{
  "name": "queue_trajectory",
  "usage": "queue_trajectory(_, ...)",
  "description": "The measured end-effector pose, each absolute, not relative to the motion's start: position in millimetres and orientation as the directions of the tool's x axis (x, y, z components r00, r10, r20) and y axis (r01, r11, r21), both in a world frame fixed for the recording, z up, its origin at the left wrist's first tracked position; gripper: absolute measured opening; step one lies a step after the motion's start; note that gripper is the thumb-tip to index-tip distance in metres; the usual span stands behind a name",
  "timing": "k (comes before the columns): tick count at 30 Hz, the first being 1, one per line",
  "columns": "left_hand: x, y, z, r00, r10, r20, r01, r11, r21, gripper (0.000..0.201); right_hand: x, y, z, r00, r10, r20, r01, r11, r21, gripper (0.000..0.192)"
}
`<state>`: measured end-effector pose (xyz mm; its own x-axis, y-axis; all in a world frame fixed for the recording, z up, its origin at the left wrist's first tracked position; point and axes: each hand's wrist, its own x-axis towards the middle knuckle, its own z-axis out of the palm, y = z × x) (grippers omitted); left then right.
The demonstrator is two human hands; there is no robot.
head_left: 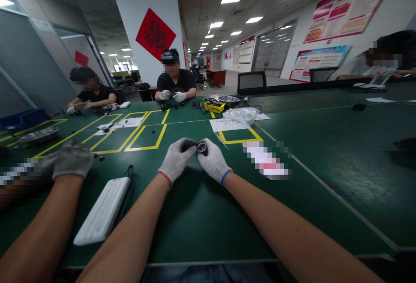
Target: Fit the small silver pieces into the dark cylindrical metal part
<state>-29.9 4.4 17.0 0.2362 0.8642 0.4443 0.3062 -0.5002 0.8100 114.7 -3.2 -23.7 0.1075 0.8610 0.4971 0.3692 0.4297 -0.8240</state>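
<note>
We hold a small round black part up over the green desk. Our left hand and our right hand both wear white knit gloves, and they meet in the middle with the part pinched between them. The fingers of both hands are curled in tight around it. The part has a shiny ring on its face.

Near our left arm, a flat white box lies on the desk, with a black cord running by its far end. Further left, another person's gloved hand rests on the desk, apart from ours. That hand is not ours.

Yellow tape lines make boxes on the desk ahead of us. Past them we see a sheet of white paper and a clear plastic bag just beside it. A yellow tool sits behind the bag. A round metal tray sits far off to the left.

Two people in black shirts sit across the desk, both with gloved hands down on it. A red sign hangs on the white post behind them.
</note>
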Motion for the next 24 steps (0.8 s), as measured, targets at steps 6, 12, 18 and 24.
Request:
queue_trajectory(6,-28.9,3.6,17.4,0.247,0.868,0.43,0.3,-0.491,0.818,0.015,114.8,-4.4,-24.2,0.093,0.861,0.5,0.37,0.436,-0.82,0.013)
queue_trajectory(12,-29.3,4.5,15.0,0.24,0.871,0.429,0.308,-0.487,0.817,0.013,116.7,-4.3,-22.6,0.093,0.854,0.513,0.471,0.416,-0.778,0.014)
queue_trajectory(18,-31.1,8.4,13.2,0.215,0.871,0.443,0.316,-0.491,0.812,0.014,117.1,-9.1,-19.8,0.08,0.893,0.443,0.523,0.341,-0.781,0.009)
queue_trajectory(24,-32.8,6.6,17.4,0.175,0.878,0.446,0.308,-0.479,0.822,0.016,116.6,-9.6,-20.0,0.065,0.926,0.371,0.613,0.257,-0.747,0.017)
